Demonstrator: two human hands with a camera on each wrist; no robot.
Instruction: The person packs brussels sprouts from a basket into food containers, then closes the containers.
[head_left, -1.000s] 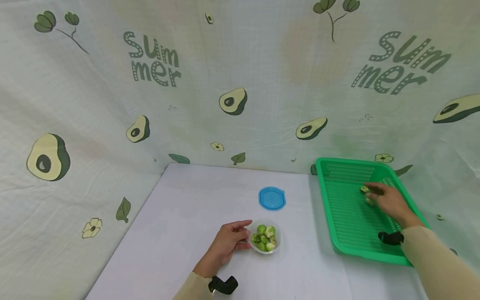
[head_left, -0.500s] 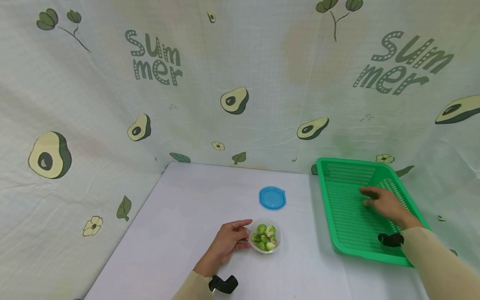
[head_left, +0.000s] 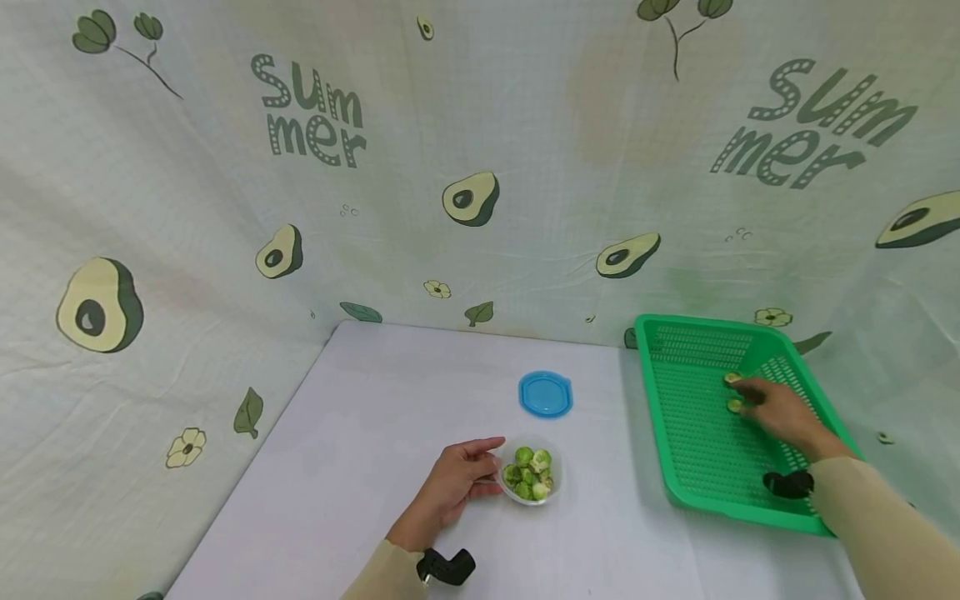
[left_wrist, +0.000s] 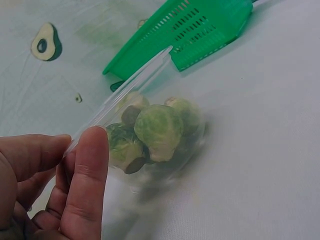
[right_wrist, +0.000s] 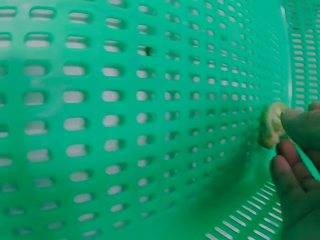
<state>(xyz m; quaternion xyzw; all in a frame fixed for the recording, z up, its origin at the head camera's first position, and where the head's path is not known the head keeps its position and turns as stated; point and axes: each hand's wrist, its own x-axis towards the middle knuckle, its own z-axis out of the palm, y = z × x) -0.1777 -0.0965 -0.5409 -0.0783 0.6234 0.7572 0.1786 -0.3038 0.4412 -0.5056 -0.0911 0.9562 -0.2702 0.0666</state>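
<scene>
My left hand [head_left: 459,483] pinches the rim of a clear plastic bowl [left_wrist: 192,150], with the thumb and fingers at its edge. Several Brussels sprouts [left_wrist: 159,131] lie inside; the bowl stands on the table in the head view. My right hand [head_left: 780,410] is inside the green basket [head_left: 686,442], with a gap between thumb and index finger. At the fingertips are two pale green Brussels sprout pieces, one sprout piece [head_left: 731,379] by the index finger and another sprout piece [head_left: 735,406] by the thumb. In the right wrist view the thumb overlaps a cut sprout piece [right_wrist: 271,126].
A blue lid [head_left: 545,394] lies flat on the white table [head_left: 390,392], beyond the bowl. The basket stands at the table's right side, its raised walls around my right hand. Behind everything hangs a printed avocado cloth [head_left: 525,250].
The right hand moved slightly left over the sprout pieces, covering most of them, then back right, so both show again at its fingertips. The left hand and bowl have stayed in place.
</scene>
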